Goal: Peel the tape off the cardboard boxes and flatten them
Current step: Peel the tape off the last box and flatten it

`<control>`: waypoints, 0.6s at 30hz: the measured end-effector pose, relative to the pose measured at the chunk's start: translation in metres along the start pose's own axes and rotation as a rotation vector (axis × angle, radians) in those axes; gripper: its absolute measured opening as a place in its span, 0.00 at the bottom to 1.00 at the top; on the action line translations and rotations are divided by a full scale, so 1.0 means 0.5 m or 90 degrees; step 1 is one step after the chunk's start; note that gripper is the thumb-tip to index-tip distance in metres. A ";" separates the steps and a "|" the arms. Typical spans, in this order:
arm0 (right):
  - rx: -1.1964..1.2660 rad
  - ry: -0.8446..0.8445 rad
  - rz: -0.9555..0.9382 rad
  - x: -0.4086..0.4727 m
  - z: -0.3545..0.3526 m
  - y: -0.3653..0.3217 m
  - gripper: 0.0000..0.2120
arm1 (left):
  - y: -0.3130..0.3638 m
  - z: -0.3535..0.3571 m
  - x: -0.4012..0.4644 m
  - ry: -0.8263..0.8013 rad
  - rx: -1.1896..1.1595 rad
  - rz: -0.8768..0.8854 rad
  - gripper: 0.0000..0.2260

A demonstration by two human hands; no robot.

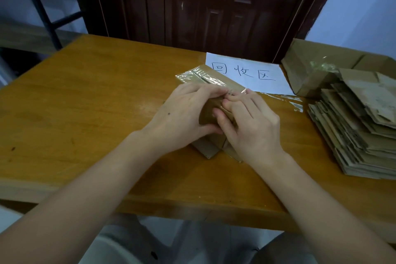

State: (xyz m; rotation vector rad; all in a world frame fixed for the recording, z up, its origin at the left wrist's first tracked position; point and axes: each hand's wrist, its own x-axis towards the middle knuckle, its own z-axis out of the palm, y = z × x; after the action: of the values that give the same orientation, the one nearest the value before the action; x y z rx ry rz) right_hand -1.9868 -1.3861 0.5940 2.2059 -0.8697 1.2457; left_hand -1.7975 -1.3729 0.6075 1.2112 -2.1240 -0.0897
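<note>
Taped cardboard box [211, 113] lies mid-tabletop [85, 92], just in front of the paper sign [246, 73]. Left hand [182, 115] and right hand [250, 122], fingers curled, both grip the box; clear tape [199, 76] lifted at its far end.

Both forearms are bare and reach forward from the lower corners of the view, converging toward the middle. The left hand [182, 113] lies palm down with its back to the camera, wrist roughly straight, fingers curled forward and bunched at the tips, thumb tucked under toward the right. The right hand [250, 120] sits just beside it, also back up, its fingers bent and angled toward the left hand so that the fingertips [227, 103] of both meet and overlap. Both hands pinch at the same spot, the right thumb pressed low beside the left thumb. The two wrists stay well apart
</note>
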 end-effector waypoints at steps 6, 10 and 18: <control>0.057 -0.008 -0.016 -0.005 -0.008 0.020 0.08 | 0.001 0.010 0.005 0.054 0.041 0.063 0.29; 0.162 -0.051 0.051 -0.011 -0.032 0.030 0.10 | 0.004 0.025 0.010 0.101 0.071 0.107 0.26; 0.187 -0.027 0.155 0.017 -0.058 0.038 0.05 | 0.009 0.025 0.010 0.091 0.055 0.079 0.28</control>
State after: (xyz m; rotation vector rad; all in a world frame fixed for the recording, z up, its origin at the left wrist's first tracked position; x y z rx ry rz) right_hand -2.0137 -1.3832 0.6171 2.4154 -1.0565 1.5302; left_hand -1.8099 -1.3774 0.6023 1.0968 -2.0898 0.1403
